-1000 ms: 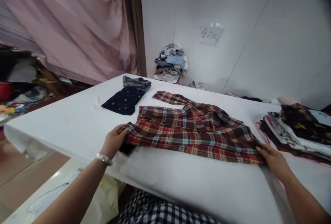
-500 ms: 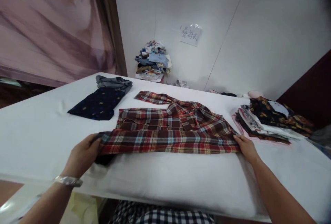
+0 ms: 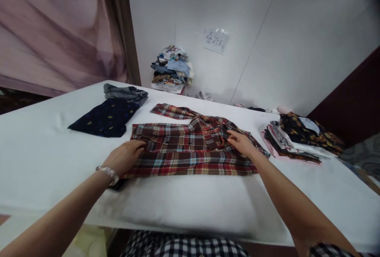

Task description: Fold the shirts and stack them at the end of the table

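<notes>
A red, brown and blue plaid shirt (image 3: pixel 190 150) lies spread flat on the white table (image 3: pixel 190 205). One sleeve (image 3: pixel 172 111) stretches toward the far left. My left hand (image 3: pixel 126 157), with a metal watch at the wrist, rests palm down on the shirt's left end. My right hand (image 3: pixel 242 143) lies on the shirt's right part near the collar, fingers extended flat. Neither hand grips the cloth.
A folded dark navy patterned garment (image 3: pixel 107 118) with a grey piece (image 3: pixel 124 92) behind it lies at the left. A stack of folded clothes (image 3: pixel 299 138) sits at the right. A heap of clothes (image 3: pixel 172 69) stands against the white wall under a paper note (image 3: pixel 216 40). A pink curtain (image 3: pixel 53 27) hangs left.
Both hands let go of the shirt's near corners and moved inward onto it; the right hand went up and left toward the collar. The shirt's near edge now lies folded narrower.
</notes>
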Demonstrator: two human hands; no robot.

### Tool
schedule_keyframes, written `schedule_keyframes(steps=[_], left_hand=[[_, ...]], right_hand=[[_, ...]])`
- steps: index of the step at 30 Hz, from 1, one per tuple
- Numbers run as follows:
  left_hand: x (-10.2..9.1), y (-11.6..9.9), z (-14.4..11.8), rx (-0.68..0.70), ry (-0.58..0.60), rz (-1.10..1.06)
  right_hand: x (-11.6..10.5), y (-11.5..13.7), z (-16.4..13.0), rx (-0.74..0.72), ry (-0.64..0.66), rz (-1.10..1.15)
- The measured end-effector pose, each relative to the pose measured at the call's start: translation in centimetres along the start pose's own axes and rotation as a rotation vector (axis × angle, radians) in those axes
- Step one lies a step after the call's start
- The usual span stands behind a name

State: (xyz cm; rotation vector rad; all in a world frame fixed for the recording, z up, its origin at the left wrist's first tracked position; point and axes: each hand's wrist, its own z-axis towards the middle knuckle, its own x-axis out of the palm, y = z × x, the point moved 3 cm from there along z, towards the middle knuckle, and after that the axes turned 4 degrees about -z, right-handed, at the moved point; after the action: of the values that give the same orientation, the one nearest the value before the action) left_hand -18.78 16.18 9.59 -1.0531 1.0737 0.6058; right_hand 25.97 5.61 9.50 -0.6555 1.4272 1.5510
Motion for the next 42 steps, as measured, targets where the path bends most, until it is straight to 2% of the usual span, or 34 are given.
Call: schedule_keyframes(steps=[3,6,8,11,13,16,18,20,23,26,31,35,37,39,40,42], left_hand=[[1.3,-0.4,0.6,0.081,0.110,0.077],[1.5,-0.7,0.1,0.087,0.123,0.118],[1.3,-0.8,0.0,0.079,0.152,0.135],[0.1,-0.7,0.8,0.111,0.153,0.121],[-1.1,-0.5,2.3,0.129,0.101,0.084],[-2.6,-0.2,5.3,0.098,0.011,0.134],[-2.5,-0.1,7.1,0.072,0.009,0.242],[-1.5,-0.1,8.4,0.059,0.073,0.340],[0.5,0.4,9.4,0.021,0.174,0.410],[1.7,1.0,9.6,-0.002,0.181,0.425],[1.8,1.4,9.8,0.000,0.166,0.409],[1.7,1.4,9.8,0.004,0.150,0.423],[1.4,0.4,9.4,0.050,0.054,0.427],[1.1,-1.7,8.5,0.135,-0.060,0.324],[0.9,-3.0,7.8,0.169,-0.097,0.205],[1.1,-6.1,6.1,0.169,-0.050,-0.159]], right_hand=[[3.0,1.6,2.3,0.083,0.146,-0.001],[4.9,1.2,3.6,0.149,0.179,0.113],[5.2,0.6,4.2,0.188,0.188,0.232],[3.4,-0.3,5.7,0.276,0.086,0.510],[0.7,-0.8,7.2,0.298,-0.096,0.743],[-3.7,-1.4,9.7,0.266,-0.364,0.929],[-5.8,-1.7,10.9,0.240,-0.470,0.971],[-6.9,-2.1,11.6,0.207,-0.515,0.983],[-7.4,-2.7,12.0,0.163,-0.533,0.950],[-8.1,-3.3,12.2,0.121,-0.572,0.900],[-10.6,-3.6,12.6,0.034,-0.627,0.895],[-12.1,-2.9,12.3,-0.022,-0.627,0.921],[-12.6,-1.6,11.5,-0.056,-0.589,0.910],[-12.6,0.7,10.0,-0.103,-0.533,0.894],[-12.4,2.2,8.9,-0.128,-0.500,0.886],[-11.2,5.6,5.7,-0.170,-0.416,0.866]])
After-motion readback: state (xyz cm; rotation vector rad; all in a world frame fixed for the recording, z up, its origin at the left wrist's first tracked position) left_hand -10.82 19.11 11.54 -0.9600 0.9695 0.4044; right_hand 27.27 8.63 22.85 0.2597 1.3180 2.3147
